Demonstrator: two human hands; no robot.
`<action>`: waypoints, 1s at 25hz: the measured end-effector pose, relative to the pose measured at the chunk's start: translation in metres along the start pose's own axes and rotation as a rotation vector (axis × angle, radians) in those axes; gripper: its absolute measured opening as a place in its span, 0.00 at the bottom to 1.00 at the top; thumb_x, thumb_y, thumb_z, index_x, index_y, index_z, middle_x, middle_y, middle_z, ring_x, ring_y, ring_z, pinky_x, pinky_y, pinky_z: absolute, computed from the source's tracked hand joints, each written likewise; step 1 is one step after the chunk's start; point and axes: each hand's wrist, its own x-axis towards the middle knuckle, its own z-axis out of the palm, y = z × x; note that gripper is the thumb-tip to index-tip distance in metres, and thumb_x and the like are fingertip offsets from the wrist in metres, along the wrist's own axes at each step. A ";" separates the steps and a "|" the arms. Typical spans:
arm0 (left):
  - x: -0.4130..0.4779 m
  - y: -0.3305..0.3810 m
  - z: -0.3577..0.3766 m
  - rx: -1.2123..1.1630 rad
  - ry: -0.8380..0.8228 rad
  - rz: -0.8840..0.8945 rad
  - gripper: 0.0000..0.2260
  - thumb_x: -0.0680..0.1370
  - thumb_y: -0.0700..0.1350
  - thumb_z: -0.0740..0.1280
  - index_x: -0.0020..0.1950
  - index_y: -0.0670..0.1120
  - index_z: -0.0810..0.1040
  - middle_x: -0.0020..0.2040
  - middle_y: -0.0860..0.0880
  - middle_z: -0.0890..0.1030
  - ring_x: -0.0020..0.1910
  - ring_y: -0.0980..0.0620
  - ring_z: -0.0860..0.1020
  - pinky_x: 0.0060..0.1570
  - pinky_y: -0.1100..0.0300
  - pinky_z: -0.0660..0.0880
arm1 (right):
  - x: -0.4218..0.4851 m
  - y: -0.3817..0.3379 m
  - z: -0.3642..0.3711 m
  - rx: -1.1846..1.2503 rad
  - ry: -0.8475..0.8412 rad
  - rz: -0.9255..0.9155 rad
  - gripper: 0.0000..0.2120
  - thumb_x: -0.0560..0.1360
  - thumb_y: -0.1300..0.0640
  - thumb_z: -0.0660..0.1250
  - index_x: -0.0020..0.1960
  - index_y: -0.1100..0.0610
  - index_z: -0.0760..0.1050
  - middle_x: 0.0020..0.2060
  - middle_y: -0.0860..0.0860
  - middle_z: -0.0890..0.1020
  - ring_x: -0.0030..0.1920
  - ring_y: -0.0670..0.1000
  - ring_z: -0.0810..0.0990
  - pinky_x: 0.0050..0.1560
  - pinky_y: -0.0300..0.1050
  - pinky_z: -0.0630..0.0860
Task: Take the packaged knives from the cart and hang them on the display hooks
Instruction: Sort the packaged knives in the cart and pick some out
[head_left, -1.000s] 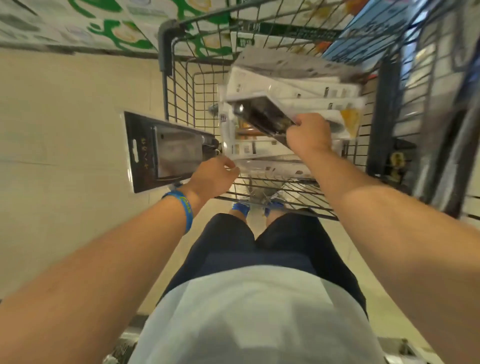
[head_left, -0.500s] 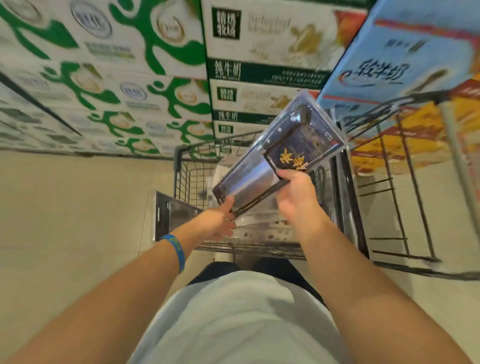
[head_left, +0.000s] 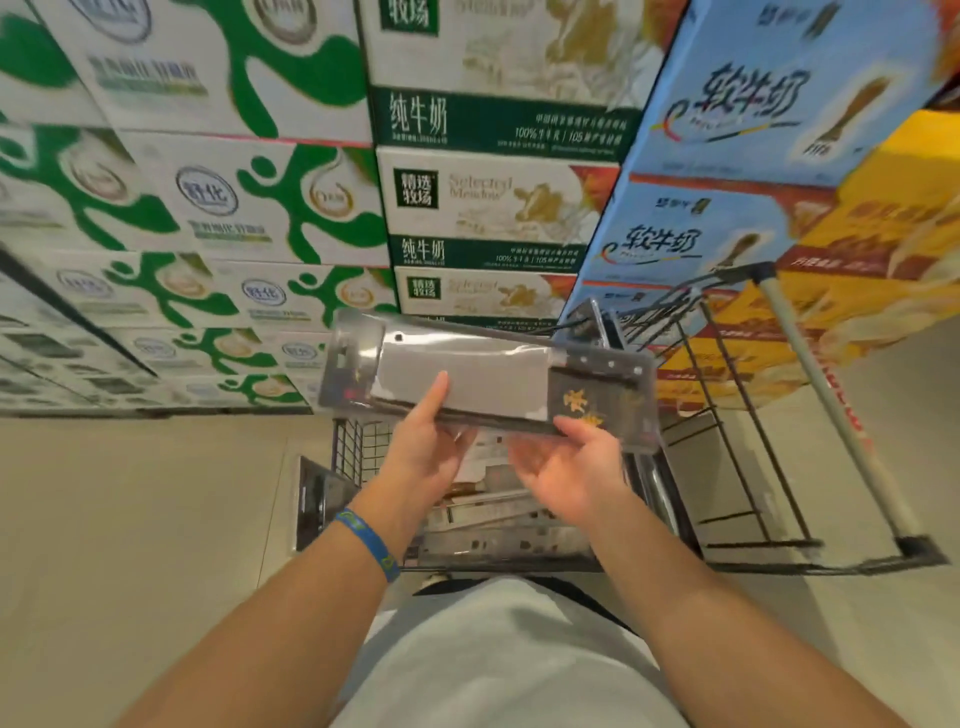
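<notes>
A packaged cleaver (head_left: 467, 379) in a clear blister with a dark card lies flat and level above the wire cart (head_left: 358, 452). My left hand (head_left: 426, 452) grips its lower edge near the middle, thumb on the front. At the pack's lower right corner, my right hand (head_left: 571, 467) is palm up, thumb on the dark card. Several more packaged knives (head_left: 493, 509) lie stacked in the cart below. Another dark knife package (head_left: 311, 499) stands at the cart's left side; I cannot tell what holds it there. No display hooks are in view.
Stacked milk cartons (head_left: 493, 208) form a wall just behind the cart. A second cart frame with a pale handle bar (head_left: 821, 395) stands to the right. Beige tiled floor (head_left: 130, 519) stretches to the left.
My right hand has lifted the cleaver package out of the cart and turned it level. My left hand has taken hold of its lower edge. The view has tilted up.
</notes>
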 end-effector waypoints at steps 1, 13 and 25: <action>0.002 0.008 0.008 -0.002 0.012 0.041 0.21 0.75 0.49 0.71 0.66 0.43 0.76 0.56 0.44 0.85 0.51 0.49 0.84 0.48 0.55 0.82 | -0.008 0.002 -0.004 -0.343 0.001 0.050 0.20 0.81 0.49 0.60 0.65 0.62 0.78 0.54 0.58 0.87 0.57 0.59 0.83 0.60 0.55 0.75; -0.029 0.059 0.081 0.893 -0.049 0.559 0.19 0.75 0.62 0.69 0.32 0.49 0.76 0.24 0.58 0.74 0.23 0.61 0.72 0.24 0.70 0.67 | -0.009 -0.045 0.031 -1.097 -0.146 -0.691 0.23 0.73 0.47 0.78 0.64 0.46 0.75 0.57 0.44 0.85 0.58 0.45 0.83 0.64 0.57 0.79; -0.042 0.122 0.017 1.960 -0.175 0.525 0.10 0.74 0.58 0.71 0.46 0.53 0.82 0.33 0.56 0.80 0.37 0.54 0.80 0.31 0.63 0.69 | 0.061 0.034 0.001 -1.548 -0.243 -0.392 0.36 0.68 0.22 0.65 0.63 0.47 0.76 0.54 0.44 0.83 0.54 0.48 0.82 0.52 0.50 0.82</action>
